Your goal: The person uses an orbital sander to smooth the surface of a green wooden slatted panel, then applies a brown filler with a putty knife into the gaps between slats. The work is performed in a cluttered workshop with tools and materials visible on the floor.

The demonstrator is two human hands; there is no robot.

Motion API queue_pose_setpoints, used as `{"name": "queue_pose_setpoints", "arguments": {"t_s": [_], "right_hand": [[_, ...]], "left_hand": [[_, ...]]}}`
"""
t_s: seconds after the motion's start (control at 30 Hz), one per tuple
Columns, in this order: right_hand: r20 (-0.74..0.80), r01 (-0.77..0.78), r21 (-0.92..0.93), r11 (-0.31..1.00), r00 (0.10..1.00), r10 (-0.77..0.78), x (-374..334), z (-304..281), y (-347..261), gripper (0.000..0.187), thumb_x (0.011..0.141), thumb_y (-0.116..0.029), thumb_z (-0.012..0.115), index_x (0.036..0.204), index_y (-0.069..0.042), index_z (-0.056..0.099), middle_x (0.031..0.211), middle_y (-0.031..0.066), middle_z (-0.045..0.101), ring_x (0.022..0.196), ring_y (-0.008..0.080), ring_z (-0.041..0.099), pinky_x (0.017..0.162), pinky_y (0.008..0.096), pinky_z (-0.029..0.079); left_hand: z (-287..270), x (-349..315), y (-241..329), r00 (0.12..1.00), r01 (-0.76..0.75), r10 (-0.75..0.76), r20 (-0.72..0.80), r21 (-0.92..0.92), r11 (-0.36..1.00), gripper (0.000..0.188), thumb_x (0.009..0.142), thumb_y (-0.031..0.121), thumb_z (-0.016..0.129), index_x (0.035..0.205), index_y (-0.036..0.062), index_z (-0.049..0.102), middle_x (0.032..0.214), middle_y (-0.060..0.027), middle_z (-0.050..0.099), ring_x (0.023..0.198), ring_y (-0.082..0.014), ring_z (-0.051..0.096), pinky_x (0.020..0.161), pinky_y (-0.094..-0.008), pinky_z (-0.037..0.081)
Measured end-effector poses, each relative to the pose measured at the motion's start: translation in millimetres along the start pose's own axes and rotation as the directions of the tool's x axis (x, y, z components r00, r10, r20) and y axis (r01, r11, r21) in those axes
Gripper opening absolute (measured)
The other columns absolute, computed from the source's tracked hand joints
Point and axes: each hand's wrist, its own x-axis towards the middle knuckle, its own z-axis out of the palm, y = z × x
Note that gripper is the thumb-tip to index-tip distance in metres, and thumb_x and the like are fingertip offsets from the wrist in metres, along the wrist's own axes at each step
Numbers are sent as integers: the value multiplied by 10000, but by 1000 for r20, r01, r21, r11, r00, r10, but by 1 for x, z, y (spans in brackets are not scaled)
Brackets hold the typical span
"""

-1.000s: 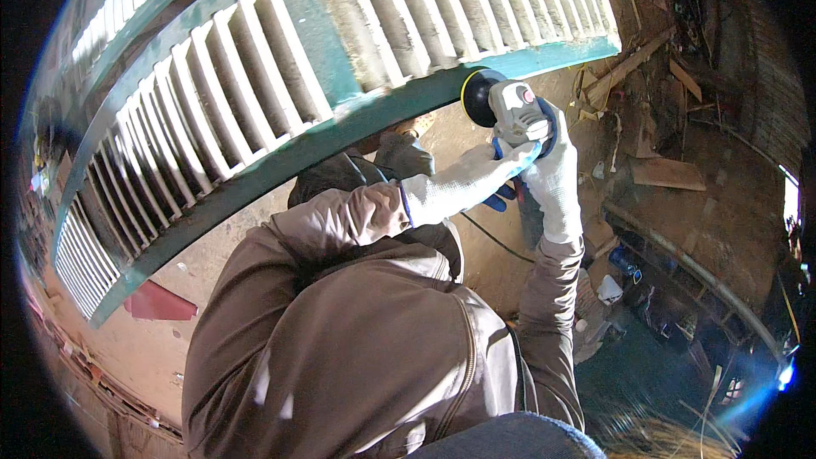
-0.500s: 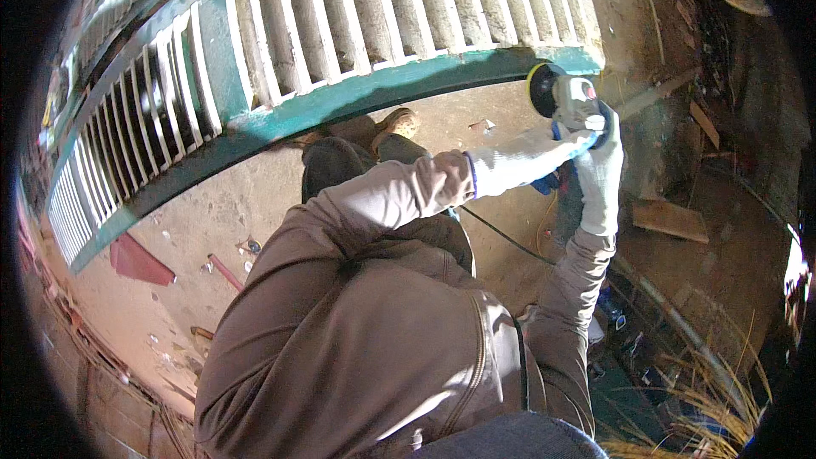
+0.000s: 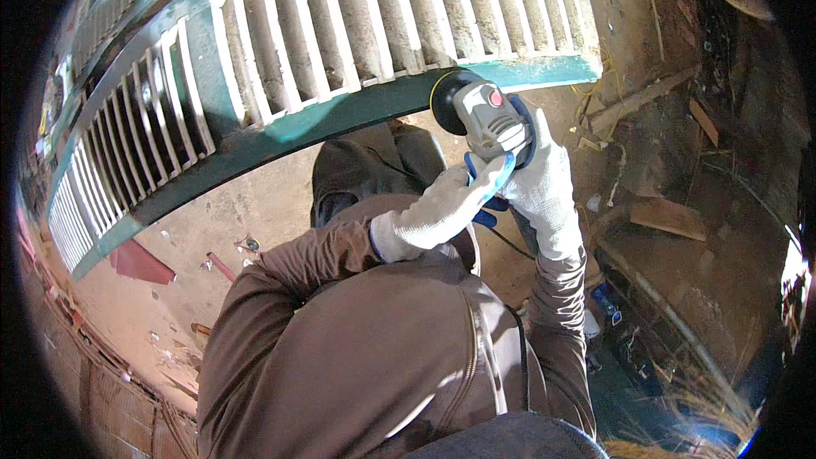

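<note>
Both my hands wear white gloves with blue palms and grip a grey angle grinder [image 3: 493, 123] with a red button. My left hand [image 3: 446, 204] wraps the near side of its body, while my right hand [image 3: 546, 191] closes round the other side. The grinder's round dark disc [image 3: 449, 104] with a yellow rim is at the near edge of a green frame rail [image 3: 348, 115]; whether it touches cannot be made out. This rail borders a long slatted panel with white, worn slats [image 3: 408, 13]. The fingertips under the tool are partly hidden.
A dark red piece [image 3: 142, 262] lies on the floor beneath the panel's left end. Wooden boards [image 3: 669, 218] and scraps lie to the right. Dry straw-like strands [image 3: 680, 416] stand at lower right. A dark cord runs below the grinder.
Both hands have brought the grinder leftward along the green rail and closer to my body. My left elbow is more bent, and my legs and feet have shifted.
</note>
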Motion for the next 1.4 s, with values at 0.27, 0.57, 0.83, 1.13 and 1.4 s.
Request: {"name": "queue_pose_setpoints", "arguments": {"t_s": [0.27,0.57,0.83,1.13,1.4], "right_hand": [[-175,-113,102,988,976,129,1,-26,47,835,724,-392,918,1386,-58,533,1056,229,747,995,344,752,804,401,601],[-333,-212,276,937,894,300,13,-75,127,704,766,-317,906,1336,-64,580,1082,174,752,959,196,726,846,341,573],[-449,-268,132,954,842,299,47,-103,170,597,814,-256,828,1331,-85,585,1081,165,745,946,255,724,846,362,563],[-416,31,451,892,891,179,66,-105,113,577,860,-94,823,1349,-18,528,1185,107,636,1004,166,627,866,308,539],[-265,192,610,769,964,-30,157,-74,-12,485,885,-139,812,1284,-70,545,930,83,681,640,141,634,560,276,537]], "left_hand": [[26,58,12,963,163,-221,154,322,933,735,970,694,525,1361,73,576,1168,-93,674,947,-185,693,713,-308,585],[100,138,33,951,-55,-94,294,463,884,693,985,709,439,1152,69,647,838,-71,678,690,-162,668,594,-308,545],[130,180,47,878,-414,233,418,420,807,526,1044,585,457,1029,111,685,803,-45,667,740,-148,647,696,-317,506],[83,134,50,723,-665,511,466,268,697,523,1044,460,539,1327,21,560,1237,-207,664,1129,-335,626,1000,-426,481],[-29,81,4,923,-306,-93,373,859,411,736,950,733,479,1113,34,642,1163,-299,678,1083,-459,653,965,-519,482]]}}
